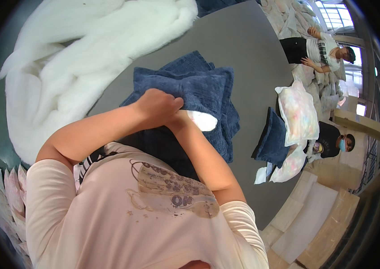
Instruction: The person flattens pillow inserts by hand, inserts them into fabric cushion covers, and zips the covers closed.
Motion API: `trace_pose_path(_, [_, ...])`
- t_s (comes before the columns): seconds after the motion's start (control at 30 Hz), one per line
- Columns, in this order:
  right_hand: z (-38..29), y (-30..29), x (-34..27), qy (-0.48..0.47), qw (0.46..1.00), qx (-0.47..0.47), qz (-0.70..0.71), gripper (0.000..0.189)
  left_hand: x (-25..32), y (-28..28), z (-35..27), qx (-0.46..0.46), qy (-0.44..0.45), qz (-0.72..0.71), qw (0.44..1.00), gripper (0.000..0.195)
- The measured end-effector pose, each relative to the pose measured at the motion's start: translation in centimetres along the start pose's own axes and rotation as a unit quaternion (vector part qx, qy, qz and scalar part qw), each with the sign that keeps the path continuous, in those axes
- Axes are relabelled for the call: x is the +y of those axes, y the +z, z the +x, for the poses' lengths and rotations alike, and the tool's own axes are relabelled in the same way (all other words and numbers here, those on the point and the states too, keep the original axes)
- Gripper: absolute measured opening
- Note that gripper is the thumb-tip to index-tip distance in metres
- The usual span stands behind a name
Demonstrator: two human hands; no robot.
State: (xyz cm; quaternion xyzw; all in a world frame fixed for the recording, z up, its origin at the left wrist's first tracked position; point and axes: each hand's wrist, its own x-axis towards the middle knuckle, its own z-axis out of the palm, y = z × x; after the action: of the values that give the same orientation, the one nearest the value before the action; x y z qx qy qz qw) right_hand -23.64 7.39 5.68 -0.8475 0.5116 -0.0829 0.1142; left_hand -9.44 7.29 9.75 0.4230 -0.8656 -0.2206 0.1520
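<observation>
A dark blue woven cushion cover [196, 82] lies on a stack of blue covers [222, 141] in front of me. White inner stuffing or a pillow insert [206, 121] bulges from its opening on the near side. My left hand [159, 103] is closed in a fist on the near edge of the cover, left of the white bulge. Crossing in from the right, my right hand [178, 118] sits under and against the left one at the opening. Its fingers are hidden, so I cannot tell what they hold.
Thick white fibre batting [85, 67] covers the left of the grey table [243, 43]. At the right edge are another blue cushion [272, 139] and pillow inserts [299, 112]. Two people, one standing [324, 53], one masked [331, 139], are beyond. Pale packages [306, 218] lie lower right.
</observation>
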Motion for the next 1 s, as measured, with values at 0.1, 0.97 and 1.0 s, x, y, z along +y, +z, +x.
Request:
trace_pose_path(0.1, [-0.3, -1.2, 0.2, -0.054, 0.994, 0.086, 0.027, 0.040, -0.6, -1.0, -0.6, 0.038, -0.010, 0.088, 0.995, 0.028])
trace_pose_path(0.97, [-0.9, 1.7, 5.4, 0.005, 0.981, -0.179, -0.079, 0.059, 0.7, -1.6, 1.6, -0.228, 0.117, 0.120, 0.959, 0.021])
trace_pose_path(1.0, [-2.1, -0.5, 4.7, 0.017, 0.986, -0.166, -0.015, 0.055, 0.6, -1.2, 1.3, -0.177, 0.120, 0.082, 0.973, 0.026])
